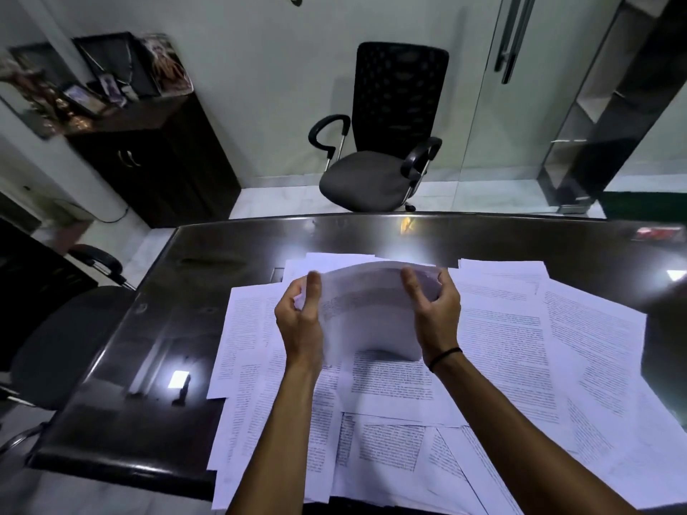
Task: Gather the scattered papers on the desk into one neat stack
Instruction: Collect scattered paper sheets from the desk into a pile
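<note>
Head cam, both hands (371, 310) gripping stack (371, 310) edges

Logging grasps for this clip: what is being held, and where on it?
A bowed bundle of papers, gripped at its two side edges: left hand on the left edge, right hand on the right.

Dark glossy tabletop (156, 328), curved far edge, reflecting ceiling lights. Printed white papers (502, 328) lie scattered directly on it, overlapping at odd angles, covering the middle and right part. Some sheets overhang the near edge. The left part shows bare dark surface. A small red-and-white item (658, 233) sits at far right, too blurred to identify.
</note>
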`<state>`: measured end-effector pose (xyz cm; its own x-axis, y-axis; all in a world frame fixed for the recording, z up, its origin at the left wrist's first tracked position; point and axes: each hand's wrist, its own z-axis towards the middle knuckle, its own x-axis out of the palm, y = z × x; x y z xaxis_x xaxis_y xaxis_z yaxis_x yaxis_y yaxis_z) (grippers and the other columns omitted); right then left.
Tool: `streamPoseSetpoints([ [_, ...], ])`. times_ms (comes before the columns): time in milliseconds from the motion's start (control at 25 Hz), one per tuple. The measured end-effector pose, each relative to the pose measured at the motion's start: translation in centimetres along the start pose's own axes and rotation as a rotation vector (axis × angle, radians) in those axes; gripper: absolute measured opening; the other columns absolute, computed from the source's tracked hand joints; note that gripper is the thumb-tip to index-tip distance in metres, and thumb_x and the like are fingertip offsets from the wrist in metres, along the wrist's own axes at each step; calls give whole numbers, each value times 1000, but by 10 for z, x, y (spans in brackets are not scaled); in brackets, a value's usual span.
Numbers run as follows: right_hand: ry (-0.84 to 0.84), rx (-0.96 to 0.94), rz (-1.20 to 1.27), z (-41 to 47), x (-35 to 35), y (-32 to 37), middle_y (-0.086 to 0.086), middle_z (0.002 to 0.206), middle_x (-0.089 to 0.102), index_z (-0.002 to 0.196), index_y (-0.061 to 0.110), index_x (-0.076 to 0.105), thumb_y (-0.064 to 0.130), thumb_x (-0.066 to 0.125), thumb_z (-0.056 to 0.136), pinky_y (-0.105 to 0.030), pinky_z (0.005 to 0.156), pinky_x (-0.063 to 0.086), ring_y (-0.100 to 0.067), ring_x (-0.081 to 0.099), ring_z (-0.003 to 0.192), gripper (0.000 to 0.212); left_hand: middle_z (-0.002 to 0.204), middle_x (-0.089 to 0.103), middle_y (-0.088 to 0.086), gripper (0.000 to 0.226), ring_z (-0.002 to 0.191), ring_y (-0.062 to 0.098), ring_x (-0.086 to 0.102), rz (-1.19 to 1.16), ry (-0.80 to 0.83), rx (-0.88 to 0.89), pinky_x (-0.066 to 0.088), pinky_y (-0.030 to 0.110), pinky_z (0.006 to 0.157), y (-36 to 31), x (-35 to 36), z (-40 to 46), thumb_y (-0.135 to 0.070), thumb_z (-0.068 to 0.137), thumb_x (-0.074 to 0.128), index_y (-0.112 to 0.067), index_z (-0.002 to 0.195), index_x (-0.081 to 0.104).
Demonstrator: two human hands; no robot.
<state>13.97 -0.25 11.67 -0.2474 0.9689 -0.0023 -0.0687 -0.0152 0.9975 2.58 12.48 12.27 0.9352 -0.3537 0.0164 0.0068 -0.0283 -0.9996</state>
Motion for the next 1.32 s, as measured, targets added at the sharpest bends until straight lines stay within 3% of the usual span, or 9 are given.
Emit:
streamPoseSetpoints([
  [120, -109, 66, 47, 3, 13, 8, 10, 74, 64, 79, 16, 61, 72, 64, 71, -22, 69, 46, 0, 56, 70, 57, 48, 32, -9, 61, 53, 10, 31, -4, -106, -25, 31, 27, 55, -17, 10, -3, -51, 92, 65, -18, 52, 34],
  [240, -228, 155, 35, 5, 21, 12, 9, 64, 58, 69, 16, 58, 68, 70, 70, -25, 64, 44, -6, 51, 63, 54, 48, 52, -8, 44, 52, 7, 50, 57, -195, -98, 43, 23, 58, -16, 15, 0, -39, 88, 73, -14, 55, 58],
  [400, -270, 171, -34, 6, 24, 12, 8, 75, 65, 74, 16, 62, 41, 81, 73, -25, 65, 43, -9, 59, 73, 31, 75, 73, -14, 2, 74, 1, 66, 82, -214, -57, 51, 23, 65, -12, 11, 5, -26, 84, 73, -26, 84, 75],
  [600, -183, 121, -2, 6, 28, 5, 6, 86, 66, 85, 16, 63, 44, 80, 76, -25, 69, 47, -11, 60, 84, 33, 82, 73, -21, 20, 81, -1, 68, 70, -192, 29, 54, 22, 68, -6, 7, 8, -39, 81, 76, -27, 96, 72],
  [800, 101, 163, 33, 2, 21, -30, 10, 109, 70, 110, 26, 67, 70, 77, 63, -35, 90, 53, -13, 62, 109, 65, 105, 71, -2, 46, 101, 27, 65, -82, 19, -39, 55, 48, 81, 23, -2, 16, -61, 92, 49, -24, 105, 72],
  [920, 167, 169, 3, 4, 15, -49, 7, 110, 72, 117, 25, 65, 54, 83, 63, -33, 83, 57, -13, 67, 103, 64, 113, 69, -9, 62, 107, 15, 65, -10, 75, -9, 56, 33, 88, 41, -9, 14, -79, 82, 51, -29, 117, 66],
  [1000, 200, 207, -107, 9, 8, -58, 5, 100, 72, 110, 21, 66, 31, 80, 68, -34, 75, 59, -17, 67, 94, 45, 125, 67, -12, 67, 115, 10, 63, 129, 132, -23, 54, 30, 96, 58, -19, 15, -69, 80, 66, -29, 132, 56],
  [1160, 273, 264, -367, 14, -1, -79, -6, 82, 67, 86, 10, 62, 5, 62, 83, -31, 60, 49, -33, 62, 82, 6, 114, 68, 3, 46, 100, 23, 67, 451, 213, -216, 55, 25, 72, 78, -26, 12, -20, 88, 73, -21, 131, 55],
  [1320, 374, 231, -408, 36, -3, -69, -4, 97, 71, 97, 15, 65, 6, 64, 83, -42, 77, 55, -29, 65, 91, 17, 107, 73, 5, 24, 94, 24, 68, 463, 226, -159, 53, 30, 77, 60, -27, 27, -6, 92, 64, -17, 112, 68],
])
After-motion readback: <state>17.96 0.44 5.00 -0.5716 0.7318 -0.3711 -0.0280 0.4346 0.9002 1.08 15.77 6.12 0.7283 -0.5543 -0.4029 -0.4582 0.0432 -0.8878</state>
